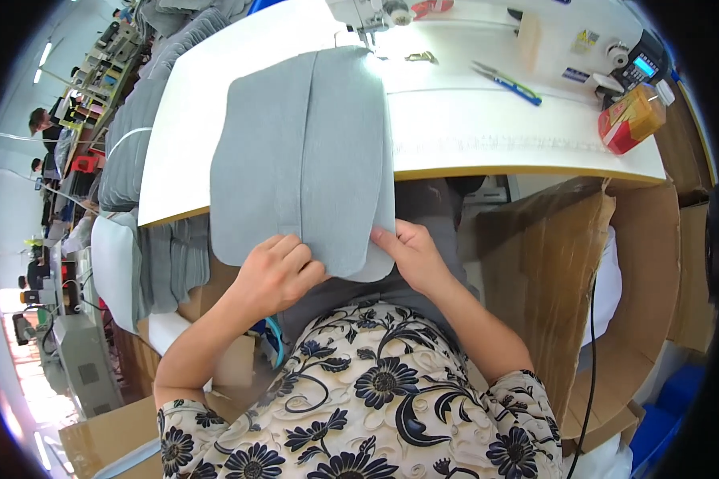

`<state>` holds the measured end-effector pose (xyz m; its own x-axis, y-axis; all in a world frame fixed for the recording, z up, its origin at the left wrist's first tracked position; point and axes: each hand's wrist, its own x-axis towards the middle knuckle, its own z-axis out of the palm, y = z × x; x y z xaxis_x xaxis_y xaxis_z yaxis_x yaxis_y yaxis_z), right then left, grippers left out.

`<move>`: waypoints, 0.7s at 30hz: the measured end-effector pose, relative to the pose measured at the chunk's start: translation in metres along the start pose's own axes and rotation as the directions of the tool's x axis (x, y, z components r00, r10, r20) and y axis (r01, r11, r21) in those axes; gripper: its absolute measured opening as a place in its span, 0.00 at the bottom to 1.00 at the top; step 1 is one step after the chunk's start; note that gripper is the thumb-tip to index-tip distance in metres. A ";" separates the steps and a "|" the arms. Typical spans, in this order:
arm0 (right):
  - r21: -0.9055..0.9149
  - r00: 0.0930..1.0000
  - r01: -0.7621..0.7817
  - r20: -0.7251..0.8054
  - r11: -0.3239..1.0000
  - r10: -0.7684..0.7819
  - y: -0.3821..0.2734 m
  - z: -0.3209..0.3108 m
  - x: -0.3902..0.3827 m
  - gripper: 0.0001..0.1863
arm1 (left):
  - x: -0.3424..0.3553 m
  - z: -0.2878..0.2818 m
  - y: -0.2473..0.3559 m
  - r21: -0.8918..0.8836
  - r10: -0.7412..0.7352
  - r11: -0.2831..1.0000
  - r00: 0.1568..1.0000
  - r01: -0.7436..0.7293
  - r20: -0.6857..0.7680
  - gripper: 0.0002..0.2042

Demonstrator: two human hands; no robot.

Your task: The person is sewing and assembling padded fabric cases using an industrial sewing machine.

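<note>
Grey fabric panel (303,152), a rounded piece with a seam running down its middle, lies across the near edge of the white table (471,128), its far end under the sewing machine (367,12) at the table's far edge and its near end hanging over the front edge toward the person. The left hand (276,275) is curled with its fingers pressed together, gripping the panel's near hem just left of the seam. The right hand (411,255) pinches the same hem at the panel's near right corner, thumb on top and the other fingers tucked beneath the cloth. On the table's right part lie blue-handled scissors (507,81), and near the right corner stands a red and yellow box (631,120); what it holds cannot be told. Stacks of grey fabric pieces (136,136) rest beside the table's left edge. An open cardboard box (559,263) stands below the table's right front edge, its contents hidden.
</note>
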<state>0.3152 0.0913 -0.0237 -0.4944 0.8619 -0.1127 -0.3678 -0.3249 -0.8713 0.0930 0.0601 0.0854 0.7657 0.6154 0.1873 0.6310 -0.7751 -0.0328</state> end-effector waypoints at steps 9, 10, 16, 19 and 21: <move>0.012 0.999 0.044 -0.011 0.999 -0.044 0.013 0.002 -0.027 0.13 | 0.039 -0.008 0.031 -0.151 -0.133 0.980 0.991 0.130 -0.008 0.24; -0.001 0.998 0.058 -0.024 0.998 -0.058 0.015 0.001 -0.027 0.13 | 0.040 -0.001 0.033 -0.149 -0.132 0.980 0.991 0.130 -0.006 0.24; -0.027 0.995 0.005 -0.102 1.000 -0.008 0.013 0.002 -0.031 0.11 | 0.036 0.009 0.029 -0.274 -0.131 0.958 0.977 0.081 -0.170 0.18; -0.011 0.990 0.033 -0.135 0.999 -0.034 0.008 0.008 -0.032 0.11 | 0.042 -0.001 0.033 -0.251 -0.052 0.968 0.973 -0.007 -0.226 0.16; -0.023 0.988 0.078 -0.132 0.997 -0.081 0.008 0.007 -0.030 0.11 | 0.043 0.006 0.037 -0.215 -0.043 0.977 0.979 -0.001 -0.202 0.16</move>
<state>0.3220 0.0601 -0.0241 -0.3552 0.9290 -0.1041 -0.3868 -0.2474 -0.8884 0.1500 0.0593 0.0861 0.6970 0.6065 0.3826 0.5884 -0.7887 0.1784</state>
